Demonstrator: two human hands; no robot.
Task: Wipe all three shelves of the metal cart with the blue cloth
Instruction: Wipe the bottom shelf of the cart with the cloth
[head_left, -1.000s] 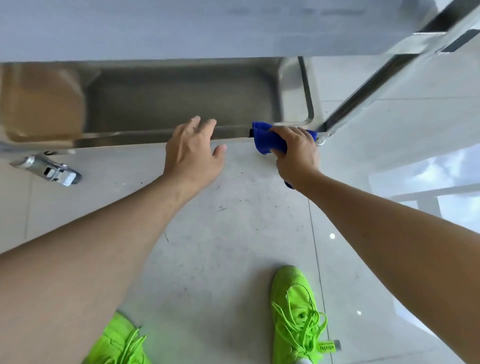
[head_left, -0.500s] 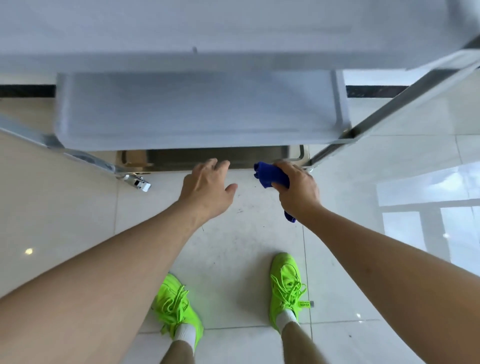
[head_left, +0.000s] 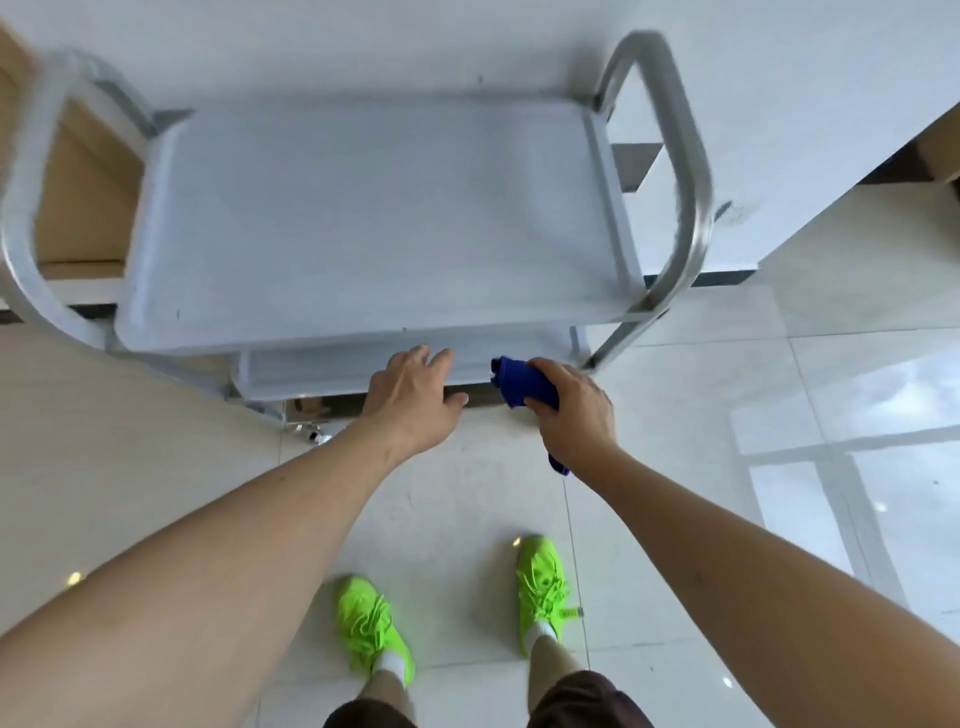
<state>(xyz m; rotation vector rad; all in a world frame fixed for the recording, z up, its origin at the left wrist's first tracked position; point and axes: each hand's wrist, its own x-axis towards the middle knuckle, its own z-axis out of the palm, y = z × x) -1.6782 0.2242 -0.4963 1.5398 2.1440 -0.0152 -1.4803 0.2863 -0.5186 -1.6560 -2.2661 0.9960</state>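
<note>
Seen from above, standing over the metal cart (head_left: 363, 218). R hand (head_left: 574, 410) is clamped on the blue cloth (head_left: 524, 387) — fingers wrapped round the bunched middle, one end poking out ahead of the knuckles, a small tail hanging below the wrist. Cloth sits in front of the middle shelf (head_left: 311, 371), at its near edge; can't tell if it's touching the metal or just above it.

L hand (head_left: 413, 400) is just left of the R hand, a small gap between them. It's empty, fingers loosely spread and apart, fingertips lying over the near edge of the middle shelf, thumb pointing toward the cloth. Contact w/ the shelf can't be confirmed.

Beyond both hands is the top shelf (head_left: 363, 208), pale and bare, w/ a raised lip. Looped tubular handles stand at each end: one far left of the L hand (head_left: 31, 249), one right of and beyond the R hand (head_left: 685, 171). Under the L hand's fingers a dark sliver of the bottom shelf (head_left: 332, 405) shows, and a caster (head_left: 311, 434) sits just left of the L wrist.

Behind the hands, toward the body — glossy tiled floor (head_left: 156, 467) and two neon-green sneakers (head_left: 543, 587), feet apart.
</note>
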